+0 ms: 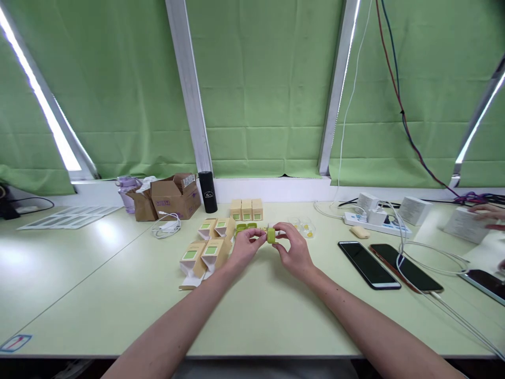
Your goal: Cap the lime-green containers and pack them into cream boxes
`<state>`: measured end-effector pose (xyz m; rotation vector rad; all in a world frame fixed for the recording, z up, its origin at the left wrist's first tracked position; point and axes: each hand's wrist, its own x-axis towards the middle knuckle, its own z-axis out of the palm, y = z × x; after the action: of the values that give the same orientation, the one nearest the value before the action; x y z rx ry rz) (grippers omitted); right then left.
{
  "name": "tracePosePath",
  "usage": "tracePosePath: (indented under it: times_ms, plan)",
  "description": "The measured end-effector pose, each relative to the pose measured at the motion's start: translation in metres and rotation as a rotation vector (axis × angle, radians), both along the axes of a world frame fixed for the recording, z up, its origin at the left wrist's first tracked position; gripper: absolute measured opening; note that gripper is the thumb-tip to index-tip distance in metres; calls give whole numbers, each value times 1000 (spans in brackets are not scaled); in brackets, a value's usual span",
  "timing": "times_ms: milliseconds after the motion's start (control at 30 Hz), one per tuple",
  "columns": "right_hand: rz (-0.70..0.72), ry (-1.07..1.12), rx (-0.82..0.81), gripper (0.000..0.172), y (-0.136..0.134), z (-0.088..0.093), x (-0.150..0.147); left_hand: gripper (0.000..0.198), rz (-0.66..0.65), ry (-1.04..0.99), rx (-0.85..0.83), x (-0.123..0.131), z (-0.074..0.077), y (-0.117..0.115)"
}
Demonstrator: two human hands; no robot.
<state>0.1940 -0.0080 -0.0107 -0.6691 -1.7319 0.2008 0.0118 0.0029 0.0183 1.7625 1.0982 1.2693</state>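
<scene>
Over the middle of the table, a small olive-green case [271,235] is held up between my two hands. My left hand [248,246] pinches at its left side, thumb and fingertips together. My right hand [292,247] grips it from the right between thumb and fingers. Fingertips cover part of the case, so its details are too small to tell. Just behind my left hand lie more green cases [241,227]. Several opened tan cardboard boxes [211,252] with green windows stand to the left. Transparent packs with yellow bits [305,227] lie behind my right hand.
Three closed tan boxes [246,209] stand at the back. Behind left are a brown carton [173,197], black cylinder [208,192] and white cable [168,226]. Rightward lie a phone [369,265], a second phone [408,268] and a power strip [379,223]. Another person's hand [489,213] shows far right.
</scene>
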Motion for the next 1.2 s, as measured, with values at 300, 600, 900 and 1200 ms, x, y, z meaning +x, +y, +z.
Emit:
tracePosePath:
  times_ms: [300, 600, 900, 1200]
  plan:
    - [2, -11, 3, 47, -1, 2, 0, 27, 23, 3, -21, 0, 2, -2]
    - [15, 13, -34, 46, 0, 1, 0, 30, 24, -3, -59, -2, 3, -1]
    - [34, 37, -65, 44, 0, 2, 0, 30, 15, -74, -81, -3, -4, 6]
    - [37, 38, -73, 43, 1, 1, 1, 31, 16, -85, -87, -4, -3, 6]
